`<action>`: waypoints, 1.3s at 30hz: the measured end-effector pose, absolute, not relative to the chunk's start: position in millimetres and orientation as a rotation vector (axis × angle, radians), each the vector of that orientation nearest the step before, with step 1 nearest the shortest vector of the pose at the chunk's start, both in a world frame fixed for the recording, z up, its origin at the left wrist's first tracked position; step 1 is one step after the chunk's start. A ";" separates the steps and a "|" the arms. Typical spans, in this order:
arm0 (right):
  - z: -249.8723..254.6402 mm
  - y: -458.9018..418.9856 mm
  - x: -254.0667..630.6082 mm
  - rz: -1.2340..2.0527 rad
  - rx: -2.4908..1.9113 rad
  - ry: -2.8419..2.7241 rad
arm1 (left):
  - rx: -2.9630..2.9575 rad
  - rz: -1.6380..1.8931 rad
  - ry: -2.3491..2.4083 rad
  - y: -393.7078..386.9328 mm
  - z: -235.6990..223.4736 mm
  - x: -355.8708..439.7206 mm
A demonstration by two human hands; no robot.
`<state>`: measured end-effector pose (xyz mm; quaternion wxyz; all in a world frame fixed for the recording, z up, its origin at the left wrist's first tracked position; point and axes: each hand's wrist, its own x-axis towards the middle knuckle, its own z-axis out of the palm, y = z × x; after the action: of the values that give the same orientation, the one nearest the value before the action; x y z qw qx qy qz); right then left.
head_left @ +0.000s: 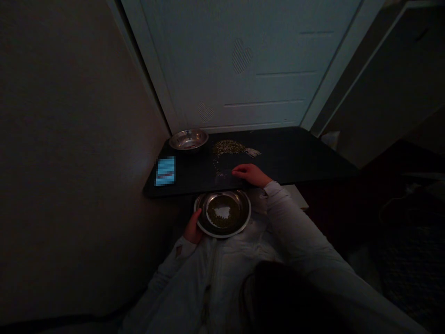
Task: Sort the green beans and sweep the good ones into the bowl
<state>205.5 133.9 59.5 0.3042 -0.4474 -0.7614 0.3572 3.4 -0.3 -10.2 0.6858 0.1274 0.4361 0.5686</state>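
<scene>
Your left hand (pixel 193 228) gripping the steel bowl (pixel 245 211), your right hand (pixel 255 173) pinched narrow over the dark table (pixel 295 150), any hold too dim to tell, seeds (pixel 229 147) beyond.

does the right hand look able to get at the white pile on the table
Likely yes: the right hand is just on the near side of the white pile, and nothing visible stands between them.

Your near bowl (pixel 245 209) is smooth, shiny metal, and so is the far bowl (pixel 199 139). The desk (pixel 288 153) looks smooth and dull. Your sleeves (pixel 292 222) are wrinkly, soft-looking cloth.
</scene>
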 end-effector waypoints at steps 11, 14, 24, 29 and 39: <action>65.7 129.2 206.3 1.035 -1.215 -2.066 | 0.280 1.267 0.949 0.8 -11.7 2.8; 66.1 129.2 206.6 1.091 -1.198 -2.045 | 0.266 1.269 0.943 1.1 -10.5 3.7; 64.8 132.3 211.3 0.935 -1.203 -1.570 | 0.273 1.276 0.972 -0.7 -7.4 3.6; 68.2 128.5 208.8 0.908 -1.242 -1.689 | 0.268 1.259 0.991 -0.6 -6.8 3.7; 60.1 134.1 209.7 0.803 -1.284 -1.784 | 0.300 1.237 0.974 -1.5 -5.0 5.1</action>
<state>209.7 134.1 60.1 0.3900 -0.5051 -0.7021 0.3160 5.1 -1.5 -5.0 0.6956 0.1344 0.4367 0.5544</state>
